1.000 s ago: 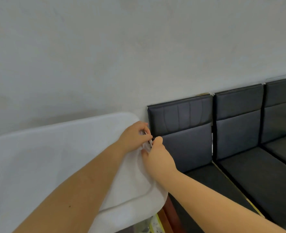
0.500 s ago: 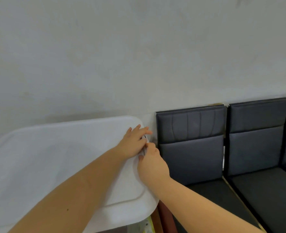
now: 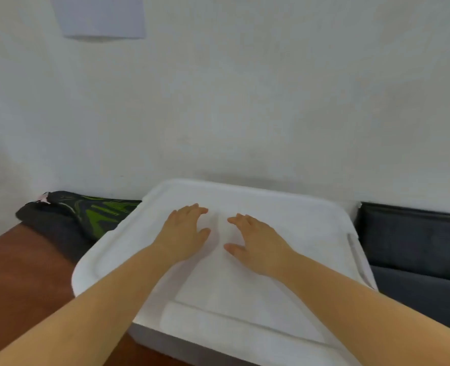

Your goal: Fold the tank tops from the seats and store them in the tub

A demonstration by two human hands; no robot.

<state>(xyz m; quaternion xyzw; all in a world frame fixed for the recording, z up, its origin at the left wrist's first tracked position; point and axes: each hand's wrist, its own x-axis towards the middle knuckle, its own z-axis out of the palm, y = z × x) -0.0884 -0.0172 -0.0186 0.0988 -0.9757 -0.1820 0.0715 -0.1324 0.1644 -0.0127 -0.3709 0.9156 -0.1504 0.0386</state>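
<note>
- Whereas half a second ago both hands were bunched together at the right-hand edge of the tub lid, working at what looked like a clip beside the dark seats, they now lie apart on the middle of the lid.
- Left hand (image 3: 185, 235): flat on the lid (image 3: 298, 225), fingers straight and a little spread, holding nothing.
- Right hand (image 3: 258, 247): likewise flat, palm down, fingers extended, thumb out to the side, holding nothing.
- View has swung left since then; the seats (image 3: 414, 247) now show only at the right edge, just beside the tub.
- Tub (image 3: 150, 336): closed, white lid on top, its grey latch (image 3: 356, 257) visible along the right edge. I cannot tell whether the latch is engaged.
- Tank tops: none in view on the visible part of the seats. My judgement is that they are inside the tub, but the lid hides the contents.
- Other items: a dark garment with green markings (image 3: 97, 215) lies left of the tub on the brown surface (image 3: 20, 281), against the wall.
- Reading: hands pressing the lid down suggests closing up, so storage looks at or near its end.
</note>
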